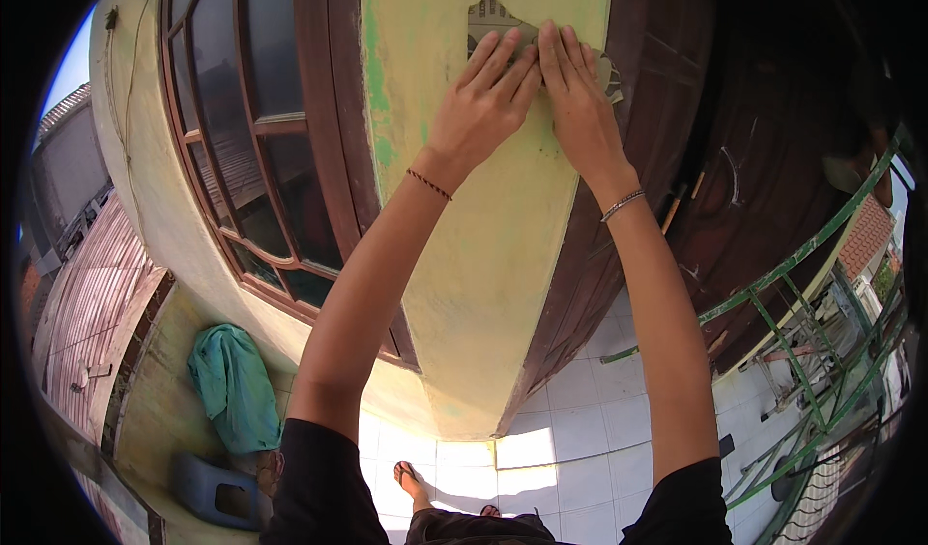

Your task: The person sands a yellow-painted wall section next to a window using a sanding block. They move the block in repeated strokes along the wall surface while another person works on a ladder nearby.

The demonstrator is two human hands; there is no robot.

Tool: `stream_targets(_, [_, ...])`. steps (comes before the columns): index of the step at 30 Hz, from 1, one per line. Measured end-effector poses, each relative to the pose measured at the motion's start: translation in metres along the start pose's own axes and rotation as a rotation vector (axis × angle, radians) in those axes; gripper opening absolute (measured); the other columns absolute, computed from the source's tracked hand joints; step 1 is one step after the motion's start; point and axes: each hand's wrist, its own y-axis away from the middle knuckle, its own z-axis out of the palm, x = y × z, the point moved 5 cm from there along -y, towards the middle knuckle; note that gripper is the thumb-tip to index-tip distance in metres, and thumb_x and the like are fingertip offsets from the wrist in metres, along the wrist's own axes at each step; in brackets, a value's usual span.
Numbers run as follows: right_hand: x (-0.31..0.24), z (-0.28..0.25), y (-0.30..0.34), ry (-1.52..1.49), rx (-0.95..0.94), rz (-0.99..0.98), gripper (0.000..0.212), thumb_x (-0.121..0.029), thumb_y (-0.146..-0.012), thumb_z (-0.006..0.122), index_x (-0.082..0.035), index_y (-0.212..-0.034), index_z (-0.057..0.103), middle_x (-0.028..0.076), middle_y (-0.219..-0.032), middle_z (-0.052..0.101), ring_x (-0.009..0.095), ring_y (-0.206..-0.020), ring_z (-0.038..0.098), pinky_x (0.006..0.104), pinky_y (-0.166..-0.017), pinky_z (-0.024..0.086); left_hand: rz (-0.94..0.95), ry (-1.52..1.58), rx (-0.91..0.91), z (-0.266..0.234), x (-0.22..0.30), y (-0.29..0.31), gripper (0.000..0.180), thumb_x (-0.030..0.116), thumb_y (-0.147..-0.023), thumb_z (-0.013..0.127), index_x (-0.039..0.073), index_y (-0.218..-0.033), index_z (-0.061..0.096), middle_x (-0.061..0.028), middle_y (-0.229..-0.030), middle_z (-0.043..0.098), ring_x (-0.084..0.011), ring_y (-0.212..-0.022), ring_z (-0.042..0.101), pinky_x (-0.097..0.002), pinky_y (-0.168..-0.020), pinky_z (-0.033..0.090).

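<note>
Both my hands are high on a pale yellow wall pillar (pixel 483 245), holding a creased brown sandpaper sheet (pixel 490 19) against it. The fingers of my left hand (pixel 488 96) lie over the left part of the sheet, slightly spread. My right hand (pixel 583 110) presses on its right part, fingers closer together, and a dark piece of the sheet sticks out beside them. My thumbs are mostly hidden. The sheet's printed back faces me; its other side is against the wall.
Left of the pillar is a brown-framed window (pixel 246 120); a dark wooden door (pixel 764 178) is on the right. A green metal frame (pixel 802 352) stands at the right. Below left are a green bag (pixel 232 386) and a blue-grey plastic stool (pixel 215 487), on white floor tiles (pixel 590 439).
</note>
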Motion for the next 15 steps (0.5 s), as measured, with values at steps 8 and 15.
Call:
stream_targets(8, [-0.03, 0.02, 0.076, 0.126, -0.122, -0.022, 0.07, 0.006, -0.093, 0.055, -0.014, -0.158, 0.041, 0.012, -0.161, 0.042, 0.036, -0.15, 0.037, 0.0524, -0.123, 0.035, -0.363, 0.315, -0.116, -0.027, -0.006, 0.083, 0.078, 0.009, -0.079, 0.056, -0.001, -0.154, 0.04, -0.0209, -0.16, 0.042, -0.0361, -0.152, 0.035, -0.0504, -0.127, 0.025])
stream_targets(15, [0.013, -0.009, -0.042, 0.146, 0.122, 0.067, 0.061, 0.007, -0.093, 0.051, -0.006, -0.152, 0.047, 0.014, -0.159, 0.045, 0.036, -0.148, 0.041, 0.0499, -0.122, 0.036, -0.413, 0.159, -0.15, -0.025, -0.006, 0.1, 0.073, 0.016, -0.088, 0.048, -0.003, -0.157, 0.035, -0.018, -0.165, 0.036, -0.0319, -0.156, 0.028, -0.0483, -0.129, 0.018])
